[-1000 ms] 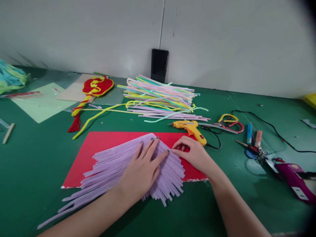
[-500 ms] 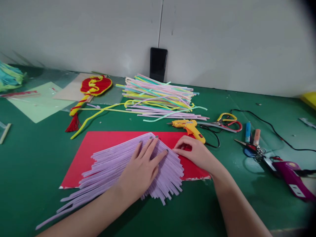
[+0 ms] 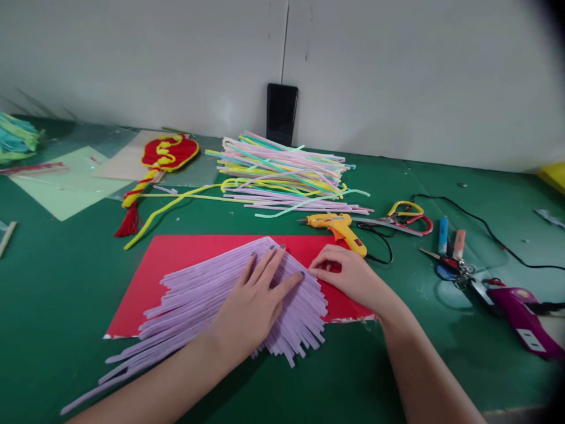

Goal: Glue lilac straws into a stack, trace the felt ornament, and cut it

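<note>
Purple pipe cleaners (image 3: 194, 294) lie side by side in a chevron, its peak pointing away from me, across a red sheet (image 3: 145, 265). My left hand (image 3: 256, 300) rests flat on them with its fingers spread, just below the peak. At the chevron's right-hand edge, the thumb and index finger of my right hand (image 3: 342, 271) are pinched on the outermost purple pipe cleaner. The ends of the strips fan out unevenly toward me and past the sheet's near edge.
Behind the sheet lies a heap of coloured pipe cleaners (image 3: 282, 171), with a phone (image 3: 281, 115) leaning on the wall. A yellow glue gun (image 3: 338, 227), scissors (image 3: 406, 218) and keys (image 3: 461, 271) are on the right. A red and yellow fan-shaped craft (image 3: 170, 153) lies back left.
My left fingers have shifted very slightly to the right over the pipe cleaners. The right hand keeps its pinch at the edge, and the view has moved a little.
</note>
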Demonstrator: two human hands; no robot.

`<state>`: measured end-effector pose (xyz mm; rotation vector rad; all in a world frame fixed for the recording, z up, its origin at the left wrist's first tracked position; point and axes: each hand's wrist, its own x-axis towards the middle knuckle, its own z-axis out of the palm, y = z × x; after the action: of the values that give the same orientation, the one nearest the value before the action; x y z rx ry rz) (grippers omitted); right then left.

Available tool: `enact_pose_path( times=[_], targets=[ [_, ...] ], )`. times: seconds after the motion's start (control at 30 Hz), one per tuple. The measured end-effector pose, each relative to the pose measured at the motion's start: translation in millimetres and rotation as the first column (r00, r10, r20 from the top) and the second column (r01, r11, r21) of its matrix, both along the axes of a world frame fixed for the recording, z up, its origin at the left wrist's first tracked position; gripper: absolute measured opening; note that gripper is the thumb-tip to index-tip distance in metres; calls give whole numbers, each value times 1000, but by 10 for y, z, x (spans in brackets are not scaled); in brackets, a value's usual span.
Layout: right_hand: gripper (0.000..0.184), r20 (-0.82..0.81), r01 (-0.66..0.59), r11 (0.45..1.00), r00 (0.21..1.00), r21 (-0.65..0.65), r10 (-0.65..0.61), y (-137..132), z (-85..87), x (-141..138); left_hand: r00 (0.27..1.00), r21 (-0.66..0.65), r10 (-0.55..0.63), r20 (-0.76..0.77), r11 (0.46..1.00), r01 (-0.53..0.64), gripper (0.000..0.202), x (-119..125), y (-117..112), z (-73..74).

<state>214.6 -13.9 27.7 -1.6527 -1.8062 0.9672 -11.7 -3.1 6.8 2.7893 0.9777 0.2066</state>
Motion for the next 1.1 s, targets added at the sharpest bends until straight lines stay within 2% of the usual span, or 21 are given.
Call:
enact_pose_path(
  times=[0.2, 0.33, 0.43, 0.57, 0.67, 0.77, 0.87, 1.1],
  targets=[
    [14, 29, 34, 999, 999, 25, -35, 21, -33, -9, 999, 0, -41, -11, 999, 41, 52, -1, 16, 6],
    [19, 40, 79, 996, 996, 51, -81, 42, -69, -17, 999, 29, -9, 34, 1000, 8, 46, 3, 18, 40],
    [20, 44, 94, 994, 994, 48, -96, 46, -81, -15, 993, 86, 103, 65, 990, -108, 44, -14, 44, 55],
    [21, 57, 102, 993, 993, 65, -105, 44, -122, -26, 953, 95, 296, 64, 949, -301, 40, -74, 152, 66],
    [23, 85, 158, 975, 981, 156, -172, 43, -200, -59, 924, 89, 379, 49, 920, -382, 41, -115, 231, 58],
    [25, 104, 207, 945, 965, 252, -239, 56, -269, -107, 919, 68, 394, 7, 917, -394, 48, -120, 251, 30],
    [24, 102, 190, 944, 969, 270, -224, 95, -264, -175, 921, 38, 388, -27, 921, -387, 51, -107, 229, 5],
    [18, 83, 86, 983, 992, 164, -100, 295, -88, -434, 927, 3, 368, -74, 930, -369, 55, -109, 219, 4]
  ],
)
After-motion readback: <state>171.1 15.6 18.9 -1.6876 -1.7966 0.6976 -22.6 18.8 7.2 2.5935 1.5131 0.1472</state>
